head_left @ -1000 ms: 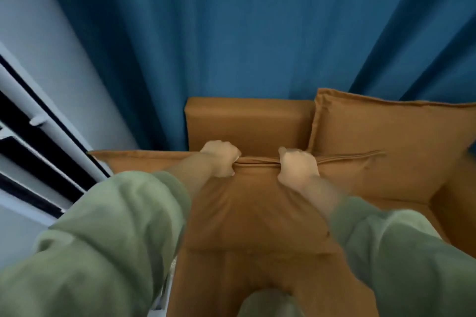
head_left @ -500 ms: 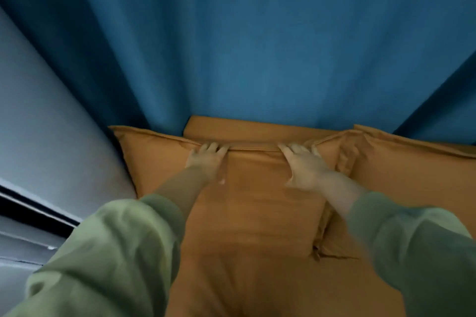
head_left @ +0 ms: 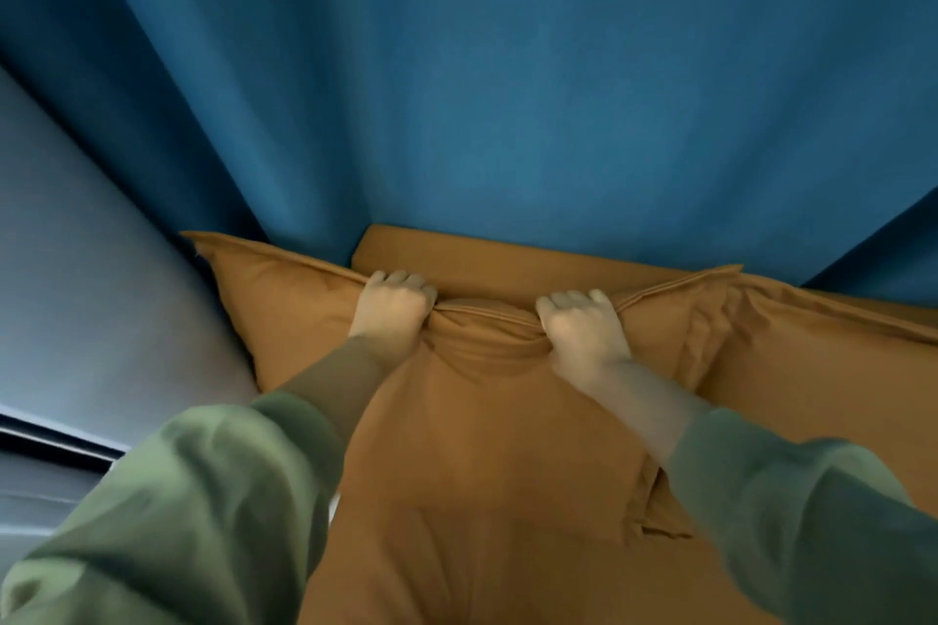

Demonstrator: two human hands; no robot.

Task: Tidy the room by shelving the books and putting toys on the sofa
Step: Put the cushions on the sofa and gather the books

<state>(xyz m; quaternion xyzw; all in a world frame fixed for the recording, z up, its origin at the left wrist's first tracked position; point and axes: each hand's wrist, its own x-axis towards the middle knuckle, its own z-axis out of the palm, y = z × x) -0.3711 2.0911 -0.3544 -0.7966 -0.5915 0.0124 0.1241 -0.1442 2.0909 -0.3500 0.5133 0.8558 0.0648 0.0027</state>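
Grip of left hand [head_left: 393,307] and right hand [head_left: 583,327] clenches cushion [head_left: 482,436] by its top edge.

You've got the ochre sofa [head_left: 507,254] filling the lower view, backrest running across the far side. On its seat, the near cushion [head_left: 482,447] stands up against that backrest, top edge bunched into folds at the middle. Right beside it, touching, the second cushion [head_left: 822,381] in the same fabric rests there too.
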